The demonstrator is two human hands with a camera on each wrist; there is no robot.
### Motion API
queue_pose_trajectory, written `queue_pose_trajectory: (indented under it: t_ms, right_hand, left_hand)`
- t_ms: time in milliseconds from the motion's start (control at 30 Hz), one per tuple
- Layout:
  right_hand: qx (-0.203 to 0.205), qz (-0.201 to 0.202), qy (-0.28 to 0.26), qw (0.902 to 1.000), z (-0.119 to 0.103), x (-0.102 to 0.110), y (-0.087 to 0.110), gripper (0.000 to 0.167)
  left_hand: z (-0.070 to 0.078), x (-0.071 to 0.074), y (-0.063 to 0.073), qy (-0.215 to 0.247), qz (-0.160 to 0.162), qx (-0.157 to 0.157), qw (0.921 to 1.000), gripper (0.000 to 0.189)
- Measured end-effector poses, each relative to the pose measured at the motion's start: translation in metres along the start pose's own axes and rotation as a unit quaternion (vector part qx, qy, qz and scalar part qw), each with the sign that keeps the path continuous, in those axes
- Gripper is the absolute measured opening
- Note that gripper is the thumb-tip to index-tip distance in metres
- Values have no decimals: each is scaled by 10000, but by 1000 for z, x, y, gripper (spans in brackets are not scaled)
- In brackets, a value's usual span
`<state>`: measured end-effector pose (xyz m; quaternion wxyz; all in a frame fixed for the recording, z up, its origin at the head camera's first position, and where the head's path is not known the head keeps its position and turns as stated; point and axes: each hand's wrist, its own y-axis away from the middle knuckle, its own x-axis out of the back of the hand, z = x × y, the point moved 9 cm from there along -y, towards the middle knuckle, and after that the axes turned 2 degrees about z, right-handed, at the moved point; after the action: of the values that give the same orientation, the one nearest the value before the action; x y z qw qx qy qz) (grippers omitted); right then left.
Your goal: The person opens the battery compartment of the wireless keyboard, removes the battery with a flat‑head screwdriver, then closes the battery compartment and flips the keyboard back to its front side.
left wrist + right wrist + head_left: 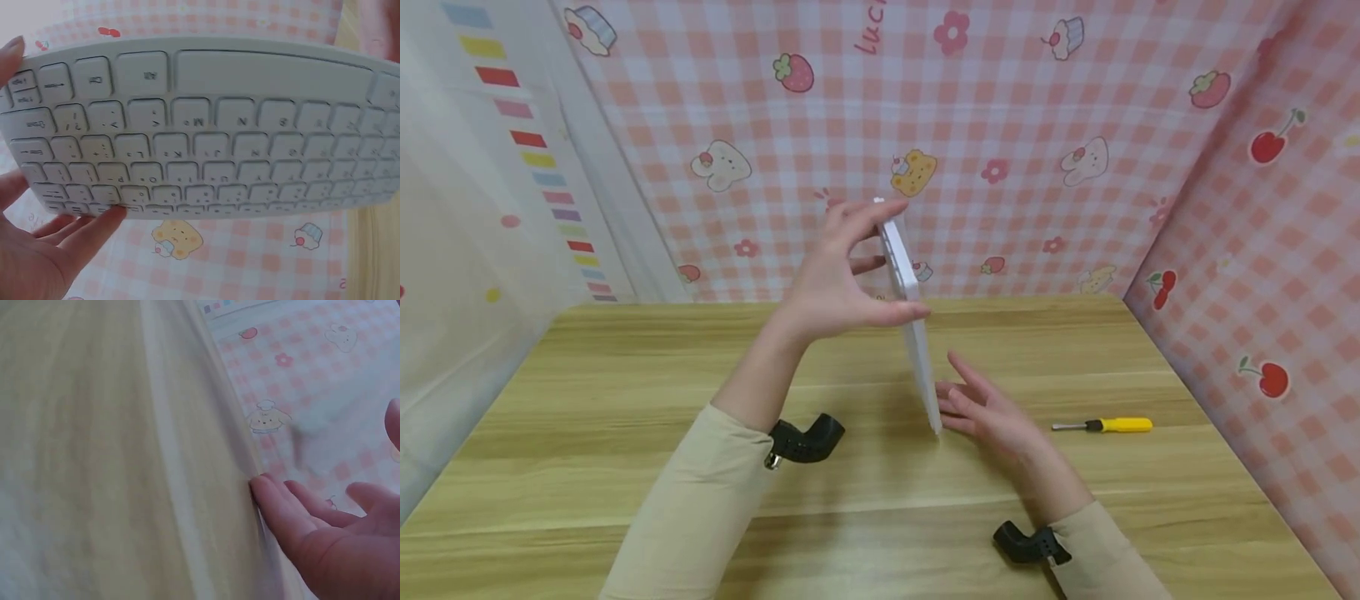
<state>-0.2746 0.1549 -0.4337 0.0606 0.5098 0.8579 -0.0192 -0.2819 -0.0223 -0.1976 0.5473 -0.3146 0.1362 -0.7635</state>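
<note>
A white keyboard (913, 342) is held up over the table, standing nearly on edge and slanting down toward the right hand. My left hand (842, 271) grips its upper end, with the thumb on the near edge and fingers on the far edge. In the left wrist view the keys of the keyboard (206, 147) face the camera, and the left hand (50, 256) shows at one end. Beside the keyboard's lower end is my right hand (992, 417), palm up with its fingers loosely extended. Those fingers overlap the keyboard's edge in the head view.
A screwdriver (1105, 425) with a yellow handle lies on the wooden table (625, 483), right of the right hand. Patterned cloth (850, 125) hangs behind the table and along its right side. Black camera mounts sit on both wrists.
</note>
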Motion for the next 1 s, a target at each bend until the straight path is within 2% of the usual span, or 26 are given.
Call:
queue_pose_trajectory:
  t_ms: [100, 233, 500, 633, 800, 1000]
  right_hand:
    - [-3, -100, -218, 9997, 1, -3, -1, 75]
    - [58, 37, -489, 9988, 1, 0, -1, 74]
    - [344, 232, -316, 9986, -2, 10, 2, 72]
    - [357, 452, -144, 9982, -3, 14, 3, 68]
    - [307, 908, 281, 9950, -6, 25, 6, 65]
    - [240, 1210, 836, 9888, -12, 39, 12, 66]
  left_hand:
    - [2, 5, 2, 293, 212, -203, 9991, 92]
    - [3, 10, 5, 586, 320, -416, 9969, 89]
    - [-3, 18, 14, 837, 432, -509, 9943, 91]
    - [-8, 22, 20, 777, 367, -388, 9955, 91]
    - [-19, 31, 30, 660, 266, -154, 9973, 92]
    - [-38, 43, 49, 423, -11, 265, 9988, 93]
